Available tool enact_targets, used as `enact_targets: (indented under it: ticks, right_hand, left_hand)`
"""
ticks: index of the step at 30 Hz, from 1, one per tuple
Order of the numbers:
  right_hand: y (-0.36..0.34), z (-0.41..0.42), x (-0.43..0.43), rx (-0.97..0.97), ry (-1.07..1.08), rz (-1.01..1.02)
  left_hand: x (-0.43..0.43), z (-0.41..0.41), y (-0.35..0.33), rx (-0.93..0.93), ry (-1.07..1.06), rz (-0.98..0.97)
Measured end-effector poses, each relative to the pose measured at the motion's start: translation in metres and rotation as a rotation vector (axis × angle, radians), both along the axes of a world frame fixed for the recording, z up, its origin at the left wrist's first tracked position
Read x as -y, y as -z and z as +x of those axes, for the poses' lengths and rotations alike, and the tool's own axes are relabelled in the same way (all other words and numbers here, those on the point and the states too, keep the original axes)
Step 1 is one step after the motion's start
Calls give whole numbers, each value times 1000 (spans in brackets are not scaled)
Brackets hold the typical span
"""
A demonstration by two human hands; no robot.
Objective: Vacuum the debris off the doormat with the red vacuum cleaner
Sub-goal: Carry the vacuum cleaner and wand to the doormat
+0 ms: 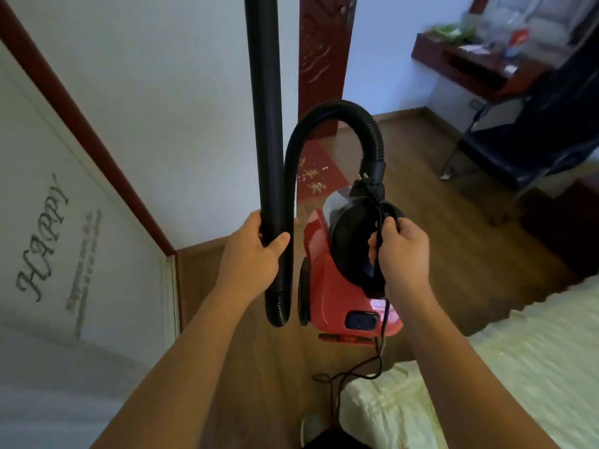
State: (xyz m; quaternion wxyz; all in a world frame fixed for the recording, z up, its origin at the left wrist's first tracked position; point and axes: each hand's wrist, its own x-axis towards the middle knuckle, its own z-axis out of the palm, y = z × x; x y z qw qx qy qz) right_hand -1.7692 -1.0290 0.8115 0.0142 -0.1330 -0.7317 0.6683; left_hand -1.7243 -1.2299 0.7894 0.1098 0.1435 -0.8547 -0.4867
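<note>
Vacuum cleaner (337, 286) at centre, over the floor (453, 228), held at its handle by the right grip (402, 254), which also holds the cord (379, 354). The cord trails down to the floor beside the bed (518, 367), lower right. Left of the cleaner, the upright wand (264, 124) is in the left grip (252, 254); the hose (337, 106) arches between wand and cleaner. The doormat (316, 170) lies beyond, before the door (324, 59). Chair (505, 153) and bench (460, 64) stand far right.
</note>
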Motion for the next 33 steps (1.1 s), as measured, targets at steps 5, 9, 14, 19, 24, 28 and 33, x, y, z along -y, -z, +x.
enact_targets:
  ticks: [5,9,14,19,24,28,33]
  right_hand:
    - [11,-91,0,-5,66,5]
    - [18,-170,-6,12,100,23]
    - [14,-260,-15,21,136,109]
    - [13,-342,-25,49,184,144]
    - [25,-429,-35,84,261,156]
    - [29,-497,-43,86,305,203]
    - [25,-570,-65,79,340,223]
  left_hand:
    - [3,-105,6,-5,63,-9]
    - [2,-192,12,4,96,-7]
    - [-4,-290,15,33,143,5]
    - [-8,-378,14,46,183,38]
    - [-12,-477,26,56,252,71]
    - [-19,-557,28,67,304,102]
    - [-39,-639,22,86,352,83]
